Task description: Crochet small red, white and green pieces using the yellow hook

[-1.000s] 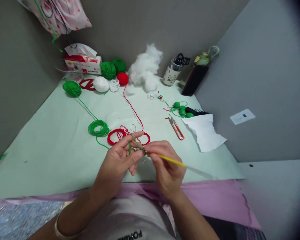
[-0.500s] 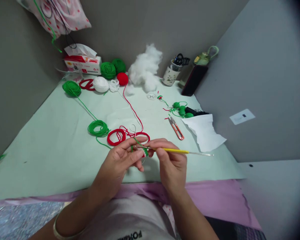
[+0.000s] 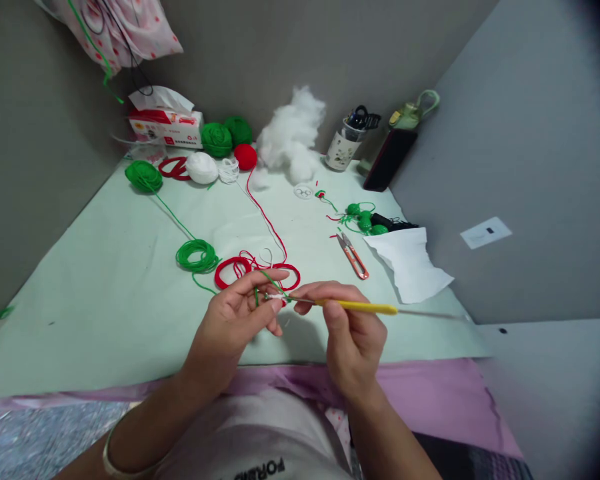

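My left hand [image 3: 235,320] pinches a small crochet piece [image 3: 275,298] of green and white yarn, with green yarn running over its forefinger. My right hand [image 3: 353,333] grips a yellow-handled crochet hook [image 3: 360,307], whose tip sits in the piece and whose far end points right. Both hands hover just above the near part of the pale green table [image 3: 105,280]. The green strand leads back to a green yarn coil [image 3: 197,256] and red yarn loops [image 3: 250,270] lie just beyond my fingers.
Orange snips [image 3: 354,257] and a white paper sheet [image 3: 409,263] lie to the right. Green crocheted bits [image 3: 364,220], yarn balls [image 3: 217,140], white stuffing [image 3: 291,137], a tissue box [image 3: 166,127], a cup of tools [image 3: 344,147] and a bottle [image 3: 397,143] stand along the back.
My right hand has swung the hook from pointing down-right to nearly level and pulled it to the right. The left hand keeps its pinch and has shifted slightly.
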Motion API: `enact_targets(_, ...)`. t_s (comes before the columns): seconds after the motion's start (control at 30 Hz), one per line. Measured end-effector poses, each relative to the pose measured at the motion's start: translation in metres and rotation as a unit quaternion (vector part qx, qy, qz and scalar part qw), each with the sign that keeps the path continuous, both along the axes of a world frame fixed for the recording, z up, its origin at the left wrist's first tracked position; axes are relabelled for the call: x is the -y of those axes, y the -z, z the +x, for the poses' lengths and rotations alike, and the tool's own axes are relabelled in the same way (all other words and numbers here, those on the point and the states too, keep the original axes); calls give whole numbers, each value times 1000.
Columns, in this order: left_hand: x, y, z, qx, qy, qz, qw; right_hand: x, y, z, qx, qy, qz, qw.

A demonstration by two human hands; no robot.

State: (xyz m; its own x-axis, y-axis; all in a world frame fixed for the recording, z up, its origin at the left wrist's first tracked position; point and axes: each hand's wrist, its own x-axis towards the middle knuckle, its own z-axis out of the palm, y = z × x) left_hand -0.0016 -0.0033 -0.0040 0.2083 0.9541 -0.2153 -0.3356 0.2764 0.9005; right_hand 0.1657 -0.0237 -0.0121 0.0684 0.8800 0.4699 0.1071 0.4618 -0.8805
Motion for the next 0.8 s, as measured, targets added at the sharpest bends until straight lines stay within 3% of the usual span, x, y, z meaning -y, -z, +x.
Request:
enact_targets(0.17,3,-1,7,-11,-63,17,998,4,3,0,235,28,141,961)
enact_targets(0.23,1,-4,7,44,-39,-20,998,3,7,-1,293,56,175,938)
enact_targets(0.3,-3,-6,5,113,17,-87,990,1,9,-1,288,69,187,937)
enact_targets(0.37,-7,-8,2,159,44,-139,977,-2,9,-2,195,67,147,967)
enact_targets(0.43,-10,-9,0,172,39,-145,973,-5,7,-3,47,56,64,995)
enact_targets(0.53,-10,-8,0,149,50,-117,981,-10,4,-5,-83,11,-15,996)
enact_targets(0.63,-6,-5,5,108,50,-77,990,-10,4,-6,-44,5,-13,999)
enact_targets(0.73,-3,-3,8,94,16,-56,994,-5,7,-5,88,44,51,994)
enact_targets(0.8,-4,-3,7,117,20,-81,990,-1,7,-3,185,53,103,976)
